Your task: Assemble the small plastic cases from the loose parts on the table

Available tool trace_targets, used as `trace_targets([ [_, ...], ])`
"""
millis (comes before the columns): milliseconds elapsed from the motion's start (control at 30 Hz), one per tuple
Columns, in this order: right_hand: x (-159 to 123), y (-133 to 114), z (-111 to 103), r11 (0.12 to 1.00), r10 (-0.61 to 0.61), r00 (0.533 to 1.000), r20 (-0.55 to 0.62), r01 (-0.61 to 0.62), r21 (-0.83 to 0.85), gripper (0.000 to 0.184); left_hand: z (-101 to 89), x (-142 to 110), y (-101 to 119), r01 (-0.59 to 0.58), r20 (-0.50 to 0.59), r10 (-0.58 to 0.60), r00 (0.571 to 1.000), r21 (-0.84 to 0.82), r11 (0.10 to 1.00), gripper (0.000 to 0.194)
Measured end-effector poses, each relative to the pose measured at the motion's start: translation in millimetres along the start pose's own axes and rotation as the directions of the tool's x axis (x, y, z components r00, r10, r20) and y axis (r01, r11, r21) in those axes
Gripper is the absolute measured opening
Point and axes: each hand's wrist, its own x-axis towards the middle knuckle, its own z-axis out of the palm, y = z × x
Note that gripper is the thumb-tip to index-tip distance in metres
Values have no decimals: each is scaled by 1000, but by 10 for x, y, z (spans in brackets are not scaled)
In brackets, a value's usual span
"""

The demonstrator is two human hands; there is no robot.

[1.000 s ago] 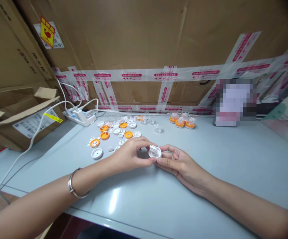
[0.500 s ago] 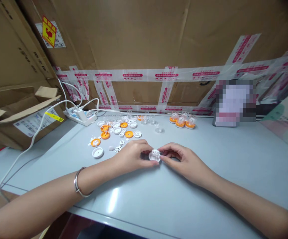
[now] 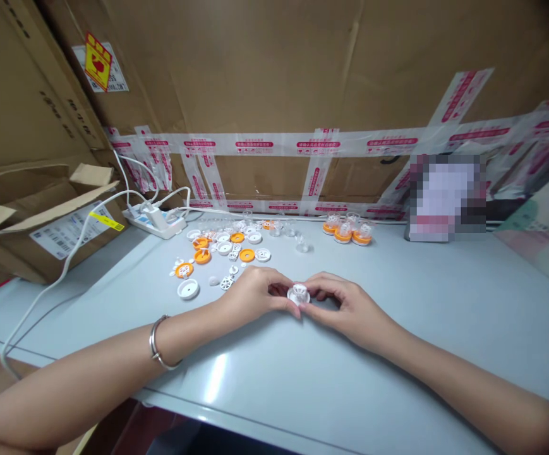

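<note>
A small round white plastic part (image 3: 298,294), with a spoked white piece on top of its dish-like base, is held just above the table. My left hand (image 3: 259,292) pinches its left side between thumb and fingers. On its right side, the thumb and fingertips of my right hand (image 3: 343,300) press against it. Beyond my left hand lie loose white spoked pieces (image 3: 227,282), a white ring cup (image 3: 188,289), orange rings (image 3: 247,255) and clear cups (image 3: 289,229). Assembled orange-and-white pieces with clear domes (image 3: 362,235) stand at the back right.
A white power strip (image 3: 158,221) with cables sits at the back left, beside an open cardboard box (image 3: 51,221). A large taped carton (image 3: 255,76) walls off the back of the table (image 3: 435,291). A blurred upright object (image 3: 445,199) stands at the back right.
The spoked white piece has gone from tilted to sitting level on the base. Both hands have closed in slightly around the part, which appears a little farther right.
</note>
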Motion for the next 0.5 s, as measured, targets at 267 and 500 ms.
trace_targets([
  [267, 6, -7, 21, 1000, -14, 1000, -23, 14, -28, 13, -93, -27, 140, -138, -178, 159, 971, 123, 983, 26],
  [500, 14, -1, 26, 1000, -11, 1000, -21, 10, -29, 23, -36, -6, 155, -135, -112, 146, 983, 106, 985, 12],
])
